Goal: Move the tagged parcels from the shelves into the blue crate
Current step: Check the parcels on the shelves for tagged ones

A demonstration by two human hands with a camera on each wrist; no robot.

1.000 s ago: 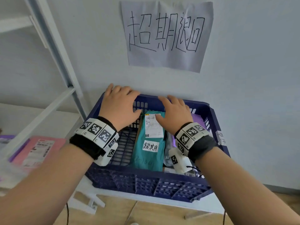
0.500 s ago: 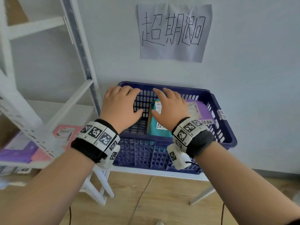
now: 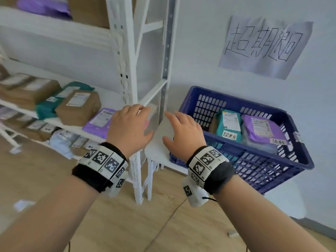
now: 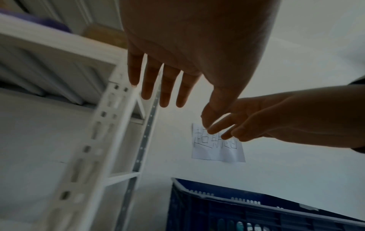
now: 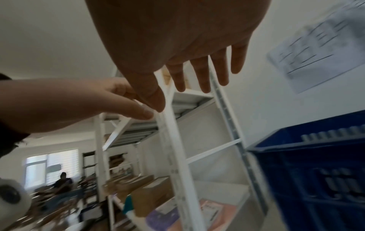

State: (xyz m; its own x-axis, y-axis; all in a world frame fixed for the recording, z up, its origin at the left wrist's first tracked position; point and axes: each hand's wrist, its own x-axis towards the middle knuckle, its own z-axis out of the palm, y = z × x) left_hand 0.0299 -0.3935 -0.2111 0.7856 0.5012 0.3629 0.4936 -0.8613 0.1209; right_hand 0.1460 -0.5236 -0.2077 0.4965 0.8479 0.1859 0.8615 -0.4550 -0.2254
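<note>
Hovering in front of the white shelving upright (image 3: pixel 125 73), both hands are empty with fingers spread and relaxed: the left hand (image 3: pixel 130 128) just left of the upright, the right hand (image 3: pixel 183 131) just right of it. Neither touches a parcel, which in my judgement suits a reach toward the shelf for the next pick.

The blue crate (image 3: pixel 241 160) stands right of the upright on a white table (image 3: pixel 156 148), close against the wall. Inside it lie a teal parcel (image 3: pixel 230 124) and a purple parcel (image 3: pixel 261 129), each bearing a handwritten white tag; a brown item beside the teal one is mostly hidden. The crate sits beneath a handwritten paper sign (image 3: pixel 263 46) on the wall, apparently marking it as the collection point.

Left of the upright, the shelf carries a purple mailer (image 3: pixel 99 122), a brown cardboard box (image 3: pixel 78 107) and a teal bag (image 3: pixel 52 104), with more brown parcels further left. Blur prevents telling which of these carry tags.

Judgement: at least two parcels are delivered and shelf stock remains to be checked. The purple mailer is nearest the left hand, but its tag status must be confirmed before any grasp.
</note>
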